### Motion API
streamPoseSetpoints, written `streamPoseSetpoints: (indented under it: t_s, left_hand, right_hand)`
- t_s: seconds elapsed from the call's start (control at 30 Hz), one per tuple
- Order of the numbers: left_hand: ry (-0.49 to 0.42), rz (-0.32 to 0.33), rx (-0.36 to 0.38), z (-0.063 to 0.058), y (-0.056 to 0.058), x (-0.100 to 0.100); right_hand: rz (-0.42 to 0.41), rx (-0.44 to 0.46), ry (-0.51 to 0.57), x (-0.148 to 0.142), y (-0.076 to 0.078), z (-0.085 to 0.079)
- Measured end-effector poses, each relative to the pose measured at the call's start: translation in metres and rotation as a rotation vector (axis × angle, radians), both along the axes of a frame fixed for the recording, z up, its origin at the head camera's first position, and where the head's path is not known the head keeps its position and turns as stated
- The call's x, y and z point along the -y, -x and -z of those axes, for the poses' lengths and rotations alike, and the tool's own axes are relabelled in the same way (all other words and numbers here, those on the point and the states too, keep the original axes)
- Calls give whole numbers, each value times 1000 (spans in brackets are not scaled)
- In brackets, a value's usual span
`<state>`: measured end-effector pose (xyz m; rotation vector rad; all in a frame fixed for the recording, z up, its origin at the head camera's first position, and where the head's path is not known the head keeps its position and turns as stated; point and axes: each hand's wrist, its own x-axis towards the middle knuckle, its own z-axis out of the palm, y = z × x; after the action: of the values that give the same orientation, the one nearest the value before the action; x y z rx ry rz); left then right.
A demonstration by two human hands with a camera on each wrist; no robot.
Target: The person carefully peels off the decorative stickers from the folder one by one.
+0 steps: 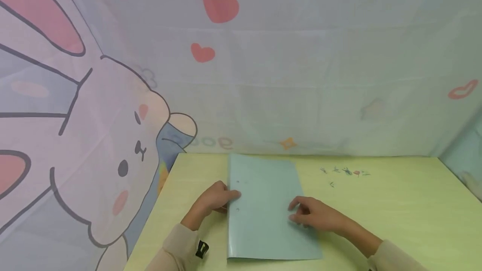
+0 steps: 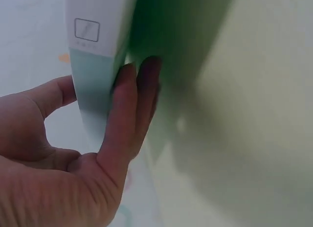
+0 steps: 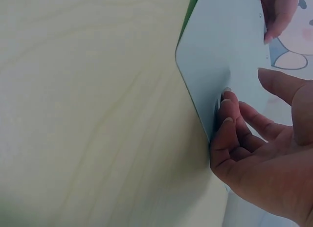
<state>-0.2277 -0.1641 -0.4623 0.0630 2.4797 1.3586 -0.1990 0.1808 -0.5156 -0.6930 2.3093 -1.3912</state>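
A pale blue-green ring binder (image 1: 263,229) lies closed on the table, its spine toward the left. My left hand (image 1: 216,195) grips the spine side, thumb on the front cover and fingers underneath. Seen from the left wrist, the spine (image 2: 90,73) carries a white label between thumb and fingers. Over the right part of the cover is my right hand (image 1: 318,214), fingers loosely bent. In the right wrist view its fingertips (image 3: 227,107) are at the cover near the outer edge, while the thumb stands apart from it.
The table (image 1: 395,216) has a yellow-green, wood-grained top. Small flower and leaf pictures (image 1: 346,172) are on it at the back right. A cloth (image 1: 301,74) with hearts hangs behind, and a printed rabbit (image 1: 124,137) fills the left side.
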Motion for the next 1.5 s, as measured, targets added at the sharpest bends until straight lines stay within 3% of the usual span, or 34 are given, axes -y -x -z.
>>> streamPoseSetpoints:
  t_s: [0.27, 0.57, 0.8, 1.0, 1.23, 1.5]
  left_hand:
    - [-81, 15, -5, -26, -4, -9]
    - [-168, 75, -137, -51, -9, -29]
    - [-207, 74, -188, -72, -19, -43]
    - [-179, 95, -249, -87, -29, -52]
    - [-109, 139, -305, -108, -44, -62]
    - [-108, 155, -335, -130, -64, -74]
  right_hand:
    - [8, -10, -26, -2, 0, -7]
    - [99, 1, -54, -1, -12, -31]
    - [12, 67, -18, -1, -18, -48]
    - [-27, 89, 44, 3, -22, -53]
    - [-17, 39, 55, 4, -27, -64]
    - [-5, 25, 193, 2, -24, -75]
